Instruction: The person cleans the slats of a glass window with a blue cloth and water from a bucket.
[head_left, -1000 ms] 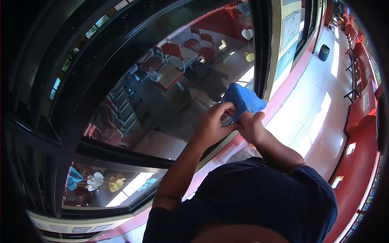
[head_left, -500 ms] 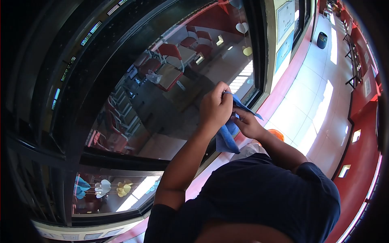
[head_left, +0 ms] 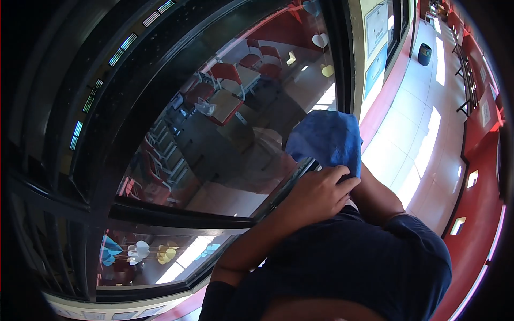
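Observation:
A blue cloth [head_left: 326,136] is spread in front of my chest, close to the dark-framed window. At its lower edge, my left hand [head_left: 321,193] curls its fingers and grips the fabric. My right forearm [head_left: 377,192] reaches up behind the cloth, which drapes over my right hand and hides its fingers. The window pane [head_left: 230,150] fills the space to the left of the cloth, with a faint reflection on the glass.
Red chairs and a desk [head_left: 222,105] show through the glass. Paper hearts [head_left: 320,41] hang inside. To the right, a tiled corridor [head_left: 409,117] runs along a red wall [head_left: 476,182], with a dark bin [head_left: 424,54] and a long bench [head_left: 467,80].
The bunched cloth has been opened out over my right hand. My left hand has come down from above to the cloth's lower edge.

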Available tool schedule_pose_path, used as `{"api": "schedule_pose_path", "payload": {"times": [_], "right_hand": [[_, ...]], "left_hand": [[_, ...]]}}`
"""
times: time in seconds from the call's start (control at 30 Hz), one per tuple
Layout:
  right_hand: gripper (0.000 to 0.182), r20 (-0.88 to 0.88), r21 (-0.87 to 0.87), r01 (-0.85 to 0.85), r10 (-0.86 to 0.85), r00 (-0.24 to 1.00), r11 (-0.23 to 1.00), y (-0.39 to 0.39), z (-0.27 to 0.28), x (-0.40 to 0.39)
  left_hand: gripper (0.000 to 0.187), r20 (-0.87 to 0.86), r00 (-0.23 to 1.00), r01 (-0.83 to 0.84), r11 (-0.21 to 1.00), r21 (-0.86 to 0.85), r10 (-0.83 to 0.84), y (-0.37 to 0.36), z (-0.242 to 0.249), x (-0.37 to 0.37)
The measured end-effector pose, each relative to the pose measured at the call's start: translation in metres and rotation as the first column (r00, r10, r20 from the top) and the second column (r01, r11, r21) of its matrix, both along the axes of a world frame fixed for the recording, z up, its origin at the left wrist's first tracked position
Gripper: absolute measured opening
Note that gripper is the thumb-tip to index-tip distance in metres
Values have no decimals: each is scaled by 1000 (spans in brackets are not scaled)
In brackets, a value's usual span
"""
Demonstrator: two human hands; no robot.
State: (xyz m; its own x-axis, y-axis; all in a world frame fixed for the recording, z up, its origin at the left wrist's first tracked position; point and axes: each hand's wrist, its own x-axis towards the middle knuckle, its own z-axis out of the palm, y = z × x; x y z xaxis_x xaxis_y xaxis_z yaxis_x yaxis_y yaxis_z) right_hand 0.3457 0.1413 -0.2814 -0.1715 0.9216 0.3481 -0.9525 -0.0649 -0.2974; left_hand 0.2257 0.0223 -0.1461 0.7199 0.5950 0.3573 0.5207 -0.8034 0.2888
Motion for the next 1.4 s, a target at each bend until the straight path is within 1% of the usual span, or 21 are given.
{"api": "schedule_pose_path", "payload": {"times": [0.03, 0.1, 0.13, 0.23, 0.33, 0.43, 0.47, 0.53, 0.57, 0.63, 0.67, 0.7, 0.73, 0.77, 0.8, 0.87, 0.97, 1.0, 1.2, 1.37, 1.4], "right_hand": [[35, 147, -43, -18, 24, 989, 999, 6, 5, 11], [39, -29, 267, 77, -72, 997, 961, 19, 17, 14], [50, -91, 437, 87, -52, 994, 895, 41, 0, 19], [58, -63, 540, 37, -3, 998, 841, 46, 24, 37], [49, 60, 422, 7, -36, 998, 907, 34, 72, 53], [43, 76, 379, 250, -299, 951, 891, 48, 120, 60], [42, 99, 352, 352, -409, 907, 867, 48, 135, 59], [38, 207, 313, 588, -658, 724, 745, 56, 173, 59], [37, 278, 322, 688, -759, 588, 651, 63, 193, 58], [33, 380, 390, 819, -884, 273, 421, 71, 228, 56], [32, 400, 468, 843, -914, 66, 265, 76, 244, 56], [31, 390, 550, 829, -909, -145, 104, 81, 259, 55], [34, 349, 726, 683, -811, -469, -82, 90, 271, 57], [39, 237, 840, 478, -619, -749, -257, 99, 283, 60], [39, 200, 842, 449, -598, -776, -300, 101, 293, 59], [39, 186, 835, 493, -718, -670, -243, 101, 317, 55], [39, 130, 861, 484, -851, -509, -157, 91, 357, 46], [39, 84, 876, 455, -878, -470, -159, 84, 372, 39], [39, -275, 904, 259, -927, -256, -340, 18, 457, -40], [40, -534, 829, 191, -846, -16, -526, -47, 514, -140], [40, -568, 811, 189, -823, 31, -553, -60, 522, -161]], "left_hand": [[37, 8, 997, 76, 997, 14, -76, -2, 8, -8], [37, -18, 999, 47, 998, 50, -47, -7, 18, -21], [36, -29, 999, 19, 994, 104, -16, -10, 28, -28], [30, -24, 997, -67, 969, 240, 75, -22, 61, -55], [23, 41, 976, -208, 865, 458, 213, -40, 100, -91], [24, 219, 922, -386, 715, 582, 319, -54, 135, -135], [26, 248, 897, -433, 623, 651, 365, -56, 146, -147], [28, 270, 858, -468, 448, 762, 437, -57, 167, -166], [29, 262, 842, -460, 374, 805, 472, -58, 176, -174], [31, 244, 809, -422, 238, 875, 535, -56, 190, -184], [32, 234, 792, -394, 179, 901, 565, -54, 195, -187], [34, 228, 770, -367, 121, 922, 596, -53, 198, -193], [43, 239, 748, -372, 93, 924, 619, -49, 198, -201], [46, 265, 727, -385, 56, 921, 633, -46, 199, -203], [49, 293, 704, -398, 18, 917, 648, -42, 201, -201], [65, 315, 679, -393, -34, 919, 663, -37, 200, -197], [69, 303, 612, -428, -16, 904, 731, -39, 201, -191], [81, 296, 595, -437, -9, 899, 747, -39, 199, -193], [88, 276, 489, -540, 38, 841, 828, -44, 203, -193], [87, 260, 469, -571, 65, 818, 844, -42, 200, -199], [89, 212, 422, -589, 89, 803, 882, -42, 201, -199]]}}
